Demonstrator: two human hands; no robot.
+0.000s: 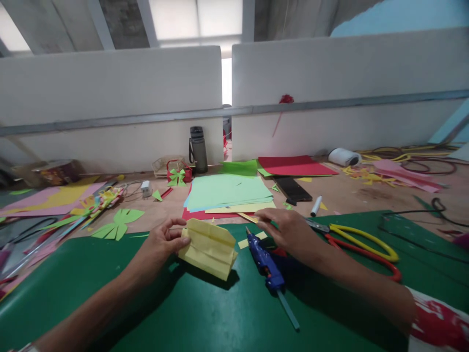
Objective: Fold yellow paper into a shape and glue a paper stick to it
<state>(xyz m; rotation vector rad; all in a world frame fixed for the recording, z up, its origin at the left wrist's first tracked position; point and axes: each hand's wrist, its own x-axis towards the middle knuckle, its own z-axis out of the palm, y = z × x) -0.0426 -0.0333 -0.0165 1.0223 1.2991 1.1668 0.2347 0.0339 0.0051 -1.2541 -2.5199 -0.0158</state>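
Observation:
My left hand (166,239) pinches the left edge of a folded yellow paper piece (208,249), creased and box-like, above the green mat (146,303). My right hand (284,227) has its fingers closed on a thin yellow strip (248,218), by the front of the paper stack. Under and beside the right hand lies a blue glue gun (266,264), nozzle pointing away, with a glue stick out of its back. A short pale yellow paper strip (252,240) rests on the mat near the nozzle. Scissors with yellow and red handles (362,242) lie right of my right hand, partly behind the forearm.
Behind the hands are stacked pale green sheets (230,189), red paper (296,165), a black phone (293,188) and a white marker (316,206). Further back stand a bottle (198,149) and a small red basket (179,173). Green leaf cutouts (119,224) lie left; cables (410,156) lie right.

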